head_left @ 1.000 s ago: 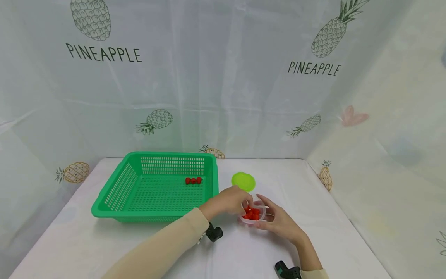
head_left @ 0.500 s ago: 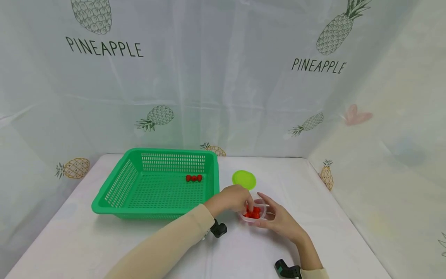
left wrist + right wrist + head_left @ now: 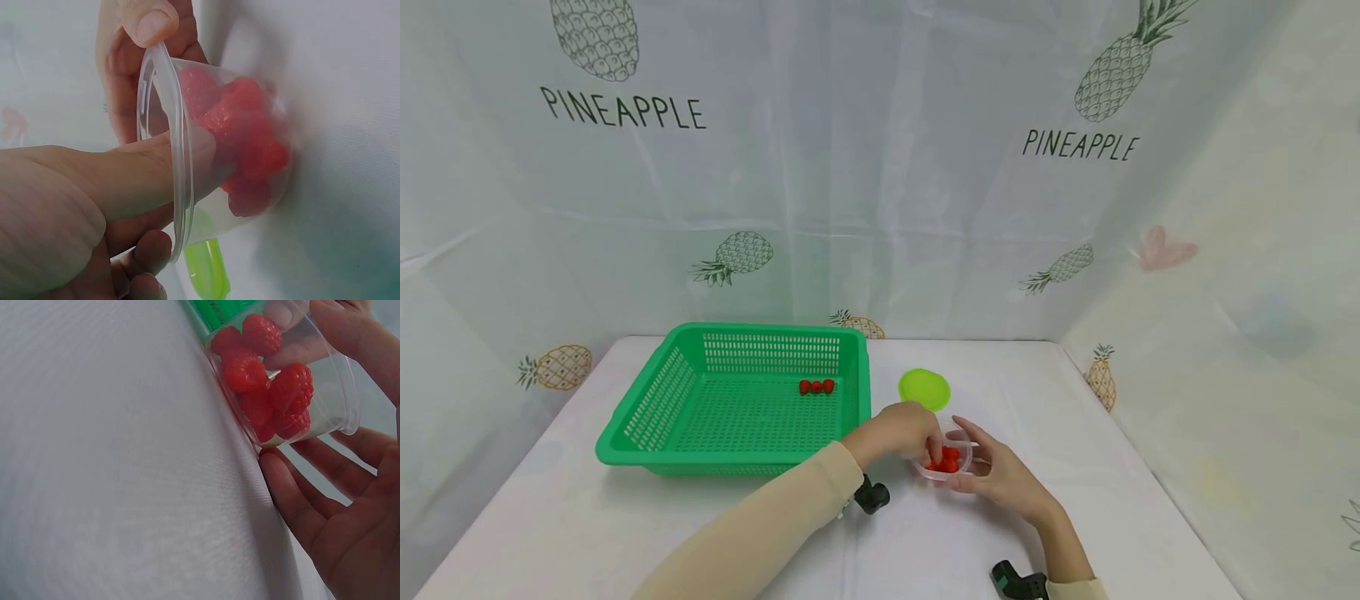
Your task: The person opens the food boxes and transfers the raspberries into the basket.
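A clear plastic cup (image 3: 331,403) of several red raspberries (image 3: 951,460) stands on the white-covered table. My right hand (image 3: 1000,475) holds it from the right, its thumb near the rim and its fingers round the far side and base. From the left, my left hand (image 3: 912,429) reaches over the rim, thumb and finger down among the berries. In the right wrist view its fingertips lie on either side of an upper raspberry (image 3: 261,334), pinching it. Three raspberries (image 3: 817,387) sit in a row inside the green basket (image 3: 700,459), by its right wall.
Just behind the cup lies a round lime-green lid (image 3: 924,388). The basket takes up the table's left half, and my left forearm (image 3: 760,525) passes in front of its near right corner. A pineapple-print cloth (image 3: 887,167) hangs behind the table.
The left hand has shifted slightly right, its fingers lower into the cup among the berries. The right hand and the cup have stayed in place.
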A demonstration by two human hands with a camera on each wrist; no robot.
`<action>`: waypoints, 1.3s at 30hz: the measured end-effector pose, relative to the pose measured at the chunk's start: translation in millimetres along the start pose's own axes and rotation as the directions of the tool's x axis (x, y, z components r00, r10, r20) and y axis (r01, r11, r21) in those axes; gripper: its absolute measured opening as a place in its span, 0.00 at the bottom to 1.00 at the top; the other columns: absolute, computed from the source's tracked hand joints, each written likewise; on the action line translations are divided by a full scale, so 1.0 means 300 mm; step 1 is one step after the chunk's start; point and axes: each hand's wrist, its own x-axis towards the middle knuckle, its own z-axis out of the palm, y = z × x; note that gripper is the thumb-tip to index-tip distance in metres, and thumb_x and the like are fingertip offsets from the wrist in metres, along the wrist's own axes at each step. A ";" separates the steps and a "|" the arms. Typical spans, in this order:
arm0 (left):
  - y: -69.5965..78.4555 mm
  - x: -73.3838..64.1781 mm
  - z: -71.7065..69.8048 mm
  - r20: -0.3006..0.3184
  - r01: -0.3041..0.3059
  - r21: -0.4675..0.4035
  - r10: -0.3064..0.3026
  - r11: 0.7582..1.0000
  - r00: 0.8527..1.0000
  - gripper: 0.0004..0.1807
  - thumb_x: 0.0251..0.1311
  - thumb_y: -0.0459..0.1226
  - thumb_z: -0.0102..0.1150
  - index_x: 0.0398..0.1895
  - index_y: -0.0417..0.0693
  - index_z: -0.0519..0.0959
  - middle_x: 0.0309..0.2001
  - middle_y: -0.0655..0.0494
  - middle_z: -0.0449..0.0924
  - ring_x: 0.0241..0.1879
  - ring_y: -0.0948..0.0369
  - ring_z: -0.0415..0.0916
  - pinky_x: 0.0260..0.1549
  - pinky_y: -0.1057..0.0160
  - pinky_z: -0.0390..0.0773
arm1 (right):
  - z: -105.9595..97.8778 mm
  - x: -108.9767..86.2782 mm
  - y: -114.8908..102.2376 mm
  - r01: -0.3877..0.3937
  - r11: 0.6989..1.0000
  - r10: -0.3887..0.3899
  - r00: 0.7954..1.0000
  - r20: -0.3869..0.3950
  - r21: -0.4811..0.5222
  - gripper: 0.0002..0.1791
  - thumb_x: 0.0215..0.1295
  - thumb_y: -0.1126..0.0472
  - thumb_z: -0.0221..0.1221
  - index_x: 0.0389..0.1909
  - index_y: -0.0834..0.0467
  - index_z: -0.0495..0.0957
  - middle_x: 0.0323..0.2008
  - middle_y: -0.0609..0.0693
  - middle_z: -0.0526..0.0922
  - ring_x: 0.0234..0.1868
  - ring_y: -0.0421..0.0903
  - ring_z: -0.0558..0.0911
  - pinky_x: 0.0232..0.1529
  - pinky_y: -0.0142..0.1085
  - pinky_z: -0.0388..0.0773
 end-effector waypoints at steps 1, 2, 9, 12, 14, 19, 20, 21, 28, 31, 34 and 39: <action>0.000 -0.002 0.000 0.000 0.000 0.001 0.000 1.000 1.000 0.05 0.64 0.37 0.75 0.38 0.60 0.94 0.37 0.67 0.86 0.39 0.66 0.74 0.42 0.68 0.79 | 0.001 0.000 0.000 -0.008 1.000 0.008 1.000 -0.002 0.001 0.55 0.61 0.55 0.78 0.84 0.53 0.57 0.73 0.59 0.73 0.66 0.57 0.81 0.58 0.30 0.81; -0.001 -0.004 0.001 -0.004 -0.002 0.003 0.002 1.000 1.000 0.05 0.64 0.37 0.75 0.38 0.60 0.94 0.37 0.68 0.86 0.39 0.66 0.74 0.42 0.68 0.79 | 0.003 0.001 -0.001 -0.016 1.000 0.016 1.000 -0.006 -0.001 0.55 0.61 0.55 0.78 0.84 0.52 0.57 0.73 0.58 0.73 0.65 0.57 0.81 0.58 0.29 0.81; -0.013 -0.016 -0.003 -0.052 -0.010 0.008 0.010 1.000 0.999 0.05 0.65 0.38 0.73 0.39 0.61 0.93 0.36 0.68 0.84 0.39 0.66 0.73 0.40 0.68 0.78 | 0.010 0.001 -0.007 -0.041 0.999 0.040 0.999 -0.020 -0.029 0.55 0.60 0.52 0.78 0.84 0.49 0.58 0.72 0.55 0.75 0.65 0.56 0.81 0.57 0.29 0.81; -0.034 -0.020 -0.013 -0.103 -0.034 0.006 0.034 0.999 0.994 0.05 0.67 0.38 0.72 0.39 0.61 0.92 0.35 0.68 0.84 0.38 0.67 0.73 0.38 0.68 0.77 | 0.012 0.001 -0.009 -0.047 0.998 0.047 0.999 -0.022 -0.029 0.54 0.60 0.52 0.78 0.84 0.47 0.59 0.72 0.54 0.75 0.64 0.56 0.81 0.56 0.28 0.81; -0.049 -0.030 -0.032 -0.132 -0.057 -0.010 0.055 0.998 0.990 0.05 0.68 0.37 0.71 0.41 0.59 0.92 0.35 0.69 0.85 0.39 0.67 0.74 0.38 0.68 0.76 | 0.014 0.003 -0.012 -0.053 0.998 0.052 0.998 -0.025 -0.025 0.54 0.59 0.52 0.78 0.84 0.47 0.59 0.72 0.53 0.76 0.65 0.56 0.81 0.56 0.27 0.80; -0.079 -0.080 -0.107 -0.165 -0.113 -0.077 0.099 0.991 0.981 0.06 0.70 0.36 0.69 0.44 0.56 0.92 0.35 0.70 0.87 0.43 0.66 0.78 0.44 0.66 0.77 | 0.014 0.008 -0.015 -0.049 0.998 0.048 0.998 -0.031 -0.044 0.55 0.59 0.51 0.78 0.84 0.48 0.59 0.71 0.52 0.76 0.66 0.55 0.80 0.58 0.28 0.79; -0.085 -0.095 -0.126 -0.170 -0.123 -0.082 0.108 0.989 0.979 0.06 0.70 0.36 0.69 0.44 0.55 0.91 0.35 0.70 0.87 0.44 0.65 0.79 0.46 0.65 0.77 | 0.014 0.008 -0.016 -0.049 0.998 0.048 0.998 -0.031 -0.049 0.55 0.59 0.51 0.78 0.84 0.48 0.59 0.71 0.52 0.77 0.66 0.55 0.80 0.59 0.28 0.79; -0.091 -0.109 -0.144 -0.178 -0.134 -0.085 0.117 0.987 0.977 0.06 0.71 0.36 0.68 0.45 0.55 0.91 0.36 0.69 0.88 0.45 0.65 0.79 0.47 0.64 0.77 | 0.013 0.009 -0.016 -0.047 0.997 0.045 0.999 -0.030 -0.056 0.55 0.59 0.50 0.78 0.84 0.49 0.59 0.71 0.52 0.77 0.66 0.55 0.80 0.60 0.29 0.79; -0.152 -0.214 -0.292 -0.224 -0.146 -0.107 0.119 0.984 0.967 0.08 0.74 0.35 0.65 0.49 0.53 0.89 0.41 0.65 0.88 0.45 0.63 0.82 0.48 0.61 0.81 | 0.007 0.007 -0.026 -0.045 0.994 0.042 0.999 -0.034 -0.095 0.54 0.60 0.49 0.78 0.83 0.49 0.60 0.70 0.52 0.78 0.65 0.54 0.81 0.61 0.31 0.79; -0.195 -0.241 -0.344 -0.249 -0.140 -0.093 0.113 0.986 0.962 0.08 0.74 0.35 0.64 0.50 0.53 0.89 0.44 0.65 0.88 0.45 0.63 0.81 0.49 0.61 0.80 | 0.006 0.002 -0.031 -0.044 0.994 0.041 0.998 -0.037 -0.099 0.54 0.60 0.50 0.78 0.83 0.50 0.60 0.70 0.53 0.78 0.65 0.54 0.81 0.59 0.29 0.79; -0.251 -0.257 -0.373 -0.269 -0.126 -0.072 0.103 0.989 0.958 0.10 0.75 0.35 0.64 0.52 0.54 0.89 0.48 0.64 0.88 0.47 0.62 0.81 0.51 0.60 0.81 | 0.008 -0.002 -0.031 -0.044 0.995 0.041 0.998 -0.037 -0.090 0.54 0.60 0.50 0.78 0.83 0.50 0.60 0.70 0.54 0.77 0.65 0.55 0.81 0.58 0.26 0.78; -0.351 -0.261 -0.377 -0.254 -0.102 -0.070 0.081 0.992 0.964 0.11 0.76 0.35 0.62 0.55 0.51 0.88 0.52 0.58 0.88 0.49 0.58 0.83 0.52 0.56 0.82 | 0.015 -0.005 -0.023 -0.045 0.997 0.043 0.999 -0.029 -0.066 0.53 0.60 0.52 0.78 0.83 0.50 0.60 0.70 0.55 0.77 0.65 0.56 0.80 0.58 0.26 0.78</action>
